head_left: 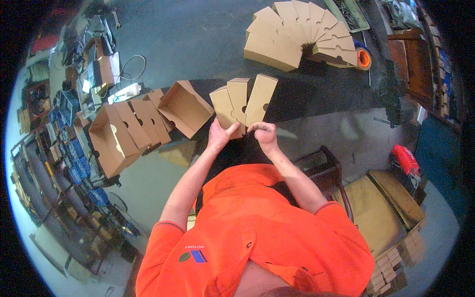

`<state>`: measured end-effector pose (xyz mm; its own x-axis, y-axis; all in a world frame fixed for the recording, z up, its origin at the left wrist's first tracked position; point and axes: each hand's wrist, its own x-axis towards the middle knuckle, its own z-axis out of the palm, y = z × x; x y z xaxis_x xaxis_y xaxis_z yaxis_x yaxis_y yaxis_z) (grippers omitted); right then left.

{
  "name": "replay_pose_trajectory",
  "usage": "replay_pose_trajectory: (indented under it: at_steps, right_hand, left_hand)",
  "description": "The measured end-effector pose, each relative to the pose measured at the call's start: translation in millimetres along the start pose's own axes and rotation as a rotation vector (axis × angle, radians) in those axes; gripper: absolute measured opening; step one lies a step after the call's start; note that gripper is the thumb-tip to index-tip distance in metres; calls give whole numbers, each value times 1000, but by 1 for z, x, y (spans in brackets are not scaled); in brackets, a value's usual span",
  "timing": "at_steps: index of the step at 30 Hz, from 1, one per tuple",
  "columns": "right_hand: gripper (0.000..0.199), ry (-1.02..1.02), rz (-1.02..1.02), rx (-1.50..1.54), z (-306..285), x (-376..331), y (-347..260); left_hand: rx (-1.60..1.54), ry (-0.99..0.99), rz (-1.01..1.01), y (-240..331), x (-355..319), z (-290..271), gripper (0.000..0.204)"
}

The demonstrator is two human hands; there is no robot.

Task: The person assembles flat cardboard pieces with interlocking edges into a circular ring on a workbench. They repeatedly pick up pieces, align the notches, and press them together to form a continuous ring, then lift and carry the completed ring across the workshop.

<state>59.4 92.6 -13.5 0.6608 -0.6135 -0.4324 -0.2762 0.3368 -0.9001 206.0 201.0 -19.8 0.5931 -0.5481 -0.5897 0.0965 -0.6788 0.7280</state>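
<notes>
Looking down from the head camera, you're holding a half-folded brown cardboard box (pixel 242 101) up in front of your chest with both hands. Your left hand (pixel 220 134) is gripping the bottom left corner of it, thumb lying over the front panel. Your right hand (pixel 264 133) is curling its fingers against the lower right flap, pinching it at the edge. The box's three panels are fanning upward, each with a half-round notch cut in it.

Just to the left, an open finished box (pixel 185 109) is sitting on the dark table (pixel 316 96), and further left a row of more boxes (pixel 126 133) is leaning together. Well above, a fanned stack of flat cardboard blanks (pixel 297 32) is lying on the grey floor, with an orange tape roll (pixel 364 58) right beside its right end. Your orange shirt (pixel 257 232) is filling the bottom of the view.
</notes>
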Motion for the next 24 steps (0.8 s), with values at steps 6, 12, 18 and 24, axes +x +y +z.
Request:
replay_pose_trajectory:
  at_steps: [6, 12, 18, 24]
  right_hand:
    - [29, 13, -40, -5, 3, 3, -4]
    - [25, 15, 27, 173, 1, 7, 16]
    - [24, -163, -1, 256, 18, 32, 24]
    - [15, -151, -235, -453, -23, 38, -26]
  left_hand:
    - [-31, -55, 2, 7, 3, -2, 60]
    - [16, 15, 20, -5, 5, 11, 60]
    - [-17, 82, -6, 1, 1, 6, 57]
    - [74, 133, -92, 13, -5, -2, 57]
